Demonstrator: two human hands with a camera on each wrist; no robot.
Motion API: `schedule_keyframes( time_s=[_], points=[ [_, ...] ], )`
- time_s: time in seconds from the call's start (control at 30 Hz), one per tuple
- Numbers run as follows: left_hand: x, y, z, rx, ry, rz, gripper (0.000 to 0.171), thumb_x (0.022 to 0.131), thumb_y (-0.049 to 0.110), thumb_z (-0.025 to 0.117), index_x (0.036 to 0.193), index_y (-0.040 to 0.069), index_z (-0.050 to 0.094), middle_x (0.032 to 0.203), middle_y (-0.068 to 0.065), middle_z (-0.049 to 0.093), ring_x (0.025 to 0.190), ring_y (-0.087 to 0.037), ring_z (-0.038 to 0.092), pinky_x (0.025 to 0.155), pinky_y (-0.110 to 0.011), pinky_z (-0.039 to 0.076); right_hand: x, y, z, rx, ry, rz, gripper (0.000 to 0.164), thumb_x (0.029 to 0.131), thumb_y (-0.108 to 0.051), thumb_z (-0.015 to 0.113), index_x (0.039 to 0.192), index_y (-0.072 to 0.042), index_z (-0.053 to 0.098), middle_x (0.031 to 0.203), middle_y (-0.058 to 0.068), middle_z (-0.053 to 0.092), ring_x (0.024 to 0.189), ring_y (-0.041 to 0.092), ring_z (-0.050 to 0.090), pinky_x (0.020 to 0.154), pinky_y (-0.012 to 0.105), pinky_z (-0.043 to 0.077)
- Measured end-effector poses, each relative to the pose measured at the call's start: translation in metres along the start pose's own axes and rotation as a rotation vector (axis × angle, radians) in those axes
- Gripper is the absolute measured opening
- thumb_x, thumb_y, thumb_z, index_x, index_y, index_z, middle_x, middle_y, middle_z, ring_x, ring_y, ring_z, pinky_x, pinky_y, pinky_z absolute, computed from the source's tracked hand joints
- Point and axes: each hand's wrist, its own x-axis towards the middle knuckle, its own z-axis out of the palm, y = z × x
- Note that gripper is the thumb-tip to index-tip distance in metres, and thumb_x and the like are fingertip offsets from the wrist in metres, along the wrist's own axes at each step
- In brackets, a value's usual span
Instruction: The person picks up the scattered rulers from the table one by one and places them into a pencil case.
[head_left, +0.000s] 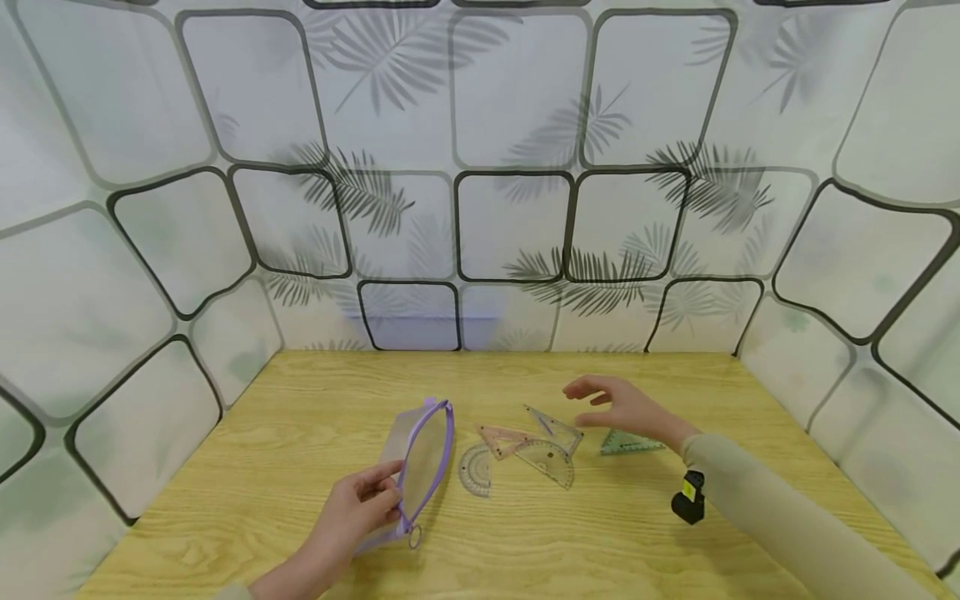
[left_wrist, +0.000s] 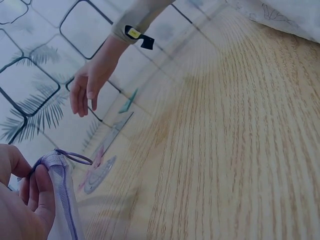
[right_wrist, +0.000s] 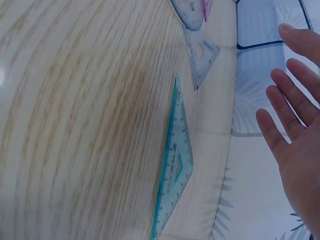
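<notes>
My left hand [head_left: 348, 512] pinches the near edge of a translucent pouch [head_left: 426, 467] with purple zip trim. The pouch stands on its side with its mouth gaping toward the right, and a ring pull [left_wrist: 75, 157] hangs at the zip's end. Raised above the table, my right hand [head_left: 618, 406] has loosely extended fingers and holds nothing. Below it lies a green set square [right_wrist: 176, 150]. To its left are a clear set square [head_left: 572, 437], a pink set square [head_left: 495, 432] and two clear protractors, one [head_left: 551, 468] overlapping the set squares, the other [head_left: 468, 472] nearest the pouch.
The wooden table [head_left: 300, 417] is bounded at the back and sides by patterned white curtains [head_left: 510, 225]. A small black device with a yellow label [head_left: 688, 497] is worn at the right wrist.
</notes>
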Motion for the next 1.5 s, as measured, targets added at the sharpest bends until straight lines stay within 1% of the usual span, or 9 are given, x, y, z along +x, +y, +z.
schedule_keyframes(
  time_s=[0.1,0.27,0.37,0.47,0.63,0.83,1.0,1.17,1.5],
  points=[
    [0.000,0.000,0.001,0.001,0.007,0.000,0.049,0.092,0.004,0.057,0.139,-0.009,0.050,0.092,-0.003,0.056,0.081,-0.013,0.059,0.071,-0.021,0.058,-0.002,0.002,-0.002,-0.011,0.001,0.007,0.043,0.091,-0.026,0.070,0.133,-0.021,0.058,0.136,0.014,0.059,0.123,0.039,0.055,0.102,0.055,0.048],
    [0.000,0.000,0.002,0.003,0.022,-0.001,0.047,0.093,0.003,0.058,0.138,-0.008,0.051,0.090,-0.003,0.056,0.080,-0.014,0.060,0.070,-0.022,0.058,-0.006,0.007,-0.006,-0.042,-0.001,0.013,0.044,0.091,-0.029,0.070,0.133,-0.020,0.058,0.136,0.010,0.060,0.124,0.039,0.055,0.102,0.056,0.048],
    [0.000,0.000,0.002,0.003,0.022,-0.001,0.047,0.093,0.003,0.058,0.138,-0.008,0.051,0.090,-0.003,0.056,0.080,-0.014,0.060,0.070,-0.022,0.058,-0.009,0.011,-0.008,-0.059,-0.003,0.023,0.044,0.091,-0.027,0.070,0.133,-0.017,0.058,0.135,0.008,0.060,0.123,0.038,0.055,0.101,0.056,0.048],
    [0.000,-0.001,0.001,0.003,0.016,0.001,0.047,0.093,0.003,0.058,0.138,-0.008,0.050,0.091,-0.003,0.056,0.080,-0.014,0.060,0.071,-0.022,0.058,-0.013,0.016,-0.010,-0.063,-0.001,0.035,0.046,0.091,-0.024,0.070,0.134,-0.013,0.058,0.135,0.009,0.060,0.124,0.039,0.055,0.101,0.057,0.048],
    [0.000,-0.001,0.001,0.002,0.017,0.002,0.048,0.092,0.003,0.058,0.138,-0.008,0.051,0.091,-0.004,0.056,0.081,-0.014,0.060,0.071,-0.022,0.059,-0.019,0.023,-0.013,-0.080,-0.002,0.051,0.048,0.092,-0.025,0.069,0.135,-0.009,0.057,0.136,0.010,0.059,0.125,0.040,0.054,0.101,0.059,0.047],
    [0.000,0.001,0.003,-0.003,0.044,0.005,0.047,0.091,0.002,0.058,0.137,-0.007,0.053,0.092,-0.004,0.057,0.080,-0.014,0.060,0.070,-0.023,0.058,-0.023,0.030,-0.016,-0.101,-0.002,0.052,0.048,0.092,-0.030,0.069,0.135,-0.011,0.057,0.136,0.010,0.059,0.125,0.039,0.054,0.100,0.060,0.047],
    [0.000,0.000,0.002,0.000,0.043,0.008,0.047,0.091,0.002,0.058,0.137,-0.008,0.052,0.091,-0.004,0.057,0.080,-0.014,0.060,0.071,-0.022,0.059,-0.027,0.032,-0.016,-0.097,-0.014,0.052,0.051,0.091,-0.029,0.070,0.135,-0.007,0.057,0.135,0.012,0.059,0.124,0.041,0.053,0.100,0.062,0.046],
    [0.000,-0.001,0.002,0.000,0.038,0.012,0.047,0.091,0.002,0.059,0.137,-0.009,0.052,0.090,-0.003,0.056,0.079,-0.014,0.060,0.070,-0.022,0.059,-0.030,0.035,-0.015,-0.123,-0.026,0.072,0.051,0.091,-0.027,0.070,0.135,-0.007,0.056,0.136,0.012,0.059,0.125,0.040,0.052,0.101,0.063,0.044],
    [0.000,-0.002,0.002,0.010,0.039,0.006,0.047,0.092,0.002,0.057,0.137,-0.009,0.052,0.090,-0.003,0.056,0.079,-0.014,0.060,0.070,-0.022,0.059,-0.035,0.040,-0.016,-0.124,-0.047,0.106,0.054,0.089,-0.029,0.072,0.136,-0.007,0.055,0.137,0.014,0.057,0.127,0.042,0.050,0.102,0.066,0.042]
  ],
)
